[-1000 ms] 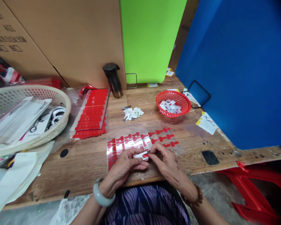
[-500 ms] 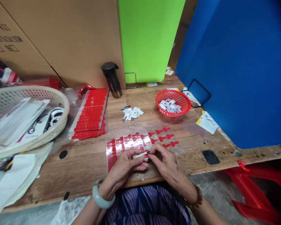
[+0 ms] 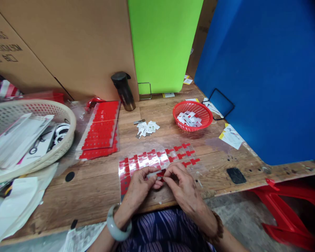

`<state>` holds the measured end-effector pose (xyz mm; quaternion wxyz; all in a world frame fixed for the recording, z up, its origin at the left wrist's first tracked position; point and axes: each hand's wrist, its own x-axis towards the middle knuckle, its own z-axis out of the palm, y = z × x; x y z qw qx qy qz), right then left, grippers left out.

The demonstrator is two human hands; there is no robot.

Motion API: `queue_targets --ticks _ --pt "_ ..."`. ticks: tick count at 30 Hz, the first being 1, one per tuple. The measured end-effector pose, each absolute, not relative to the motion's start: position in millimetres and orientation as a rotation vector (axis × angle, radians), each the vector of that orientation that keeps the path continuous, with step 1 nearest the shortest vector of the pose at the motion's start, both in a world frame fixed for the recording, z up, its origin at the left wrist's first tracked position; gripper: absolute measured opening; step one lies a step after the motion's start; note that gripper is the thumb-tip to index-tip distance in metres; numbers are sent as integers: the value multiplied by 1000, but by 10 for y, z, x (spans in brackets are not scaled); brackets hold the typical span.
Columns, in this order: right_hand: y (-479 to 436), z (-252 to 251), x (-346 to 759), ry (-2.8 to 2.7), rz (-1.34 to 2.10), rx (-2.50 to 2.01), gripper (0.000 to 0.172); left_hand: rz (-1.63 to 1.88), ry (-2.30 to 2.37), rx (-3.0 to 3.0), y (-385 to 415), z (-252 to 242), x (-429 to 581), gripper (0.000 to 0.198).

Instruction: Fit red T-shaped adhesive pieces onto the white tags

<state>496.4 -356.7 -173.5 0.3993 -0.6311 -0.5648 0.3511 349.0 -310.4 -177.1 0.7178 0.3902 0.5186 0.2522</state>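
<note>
My left hand (image 3: pixel 139 186) is closed on a small white-grey card (image 3: pixel 154 173), pinched between thumb and fingers. My right hand (image 3: pixel 183 187) meets it at the card's right end, thumb and forefinger pinching a small red sticker (image 3: pixel 161 173) against the card. The fingers partly hide both pieces. Under and beyond my hands lies a clear sheet of red stickers (image 3: pixel 133 164), its glossy surface catching the light. Past the sheet rests a loose pile of small white and grey cards (image 3: pixel 147 128). A red basket (image 3: pixel 204 122) to its right holds more such cards.
Stacked red sticker sheets (image 3: pixel 101 126) lie left of the pile, near a black tumbler (image 3: pixel 124 91). A cream basket (image 3: pixel 68 140) with packets stands far left. Green (image 3: pixel 162 45) and blue (image 3: pixel 252 80) panels rise behind. A red stool (image 3: pixel 283 213) is below right.
The right hand has shifted slightly left, and the red piece at the card's end now appears darker and tilted. The whole view has moved slightly; the piles and baskets stay put.
</note>
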Motion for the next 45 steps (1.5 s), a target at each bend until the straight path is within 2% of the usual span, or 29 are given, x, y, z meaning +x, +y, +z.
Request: queue_targets --ticks 10,33,45 --pt "-3546 -1725 5026 -1422 1006 -1617 12 527 1088 748 -3111 -1761 3464 39" --pt "-3542 -1772 5005 -1533 870 -1688 13 510 1132 737 -3140 -1734 3474 44" --pt "-3529 -1804 5057 -1493 959 -1658 6 523 1109 751 -3117 -1774 3508 43"
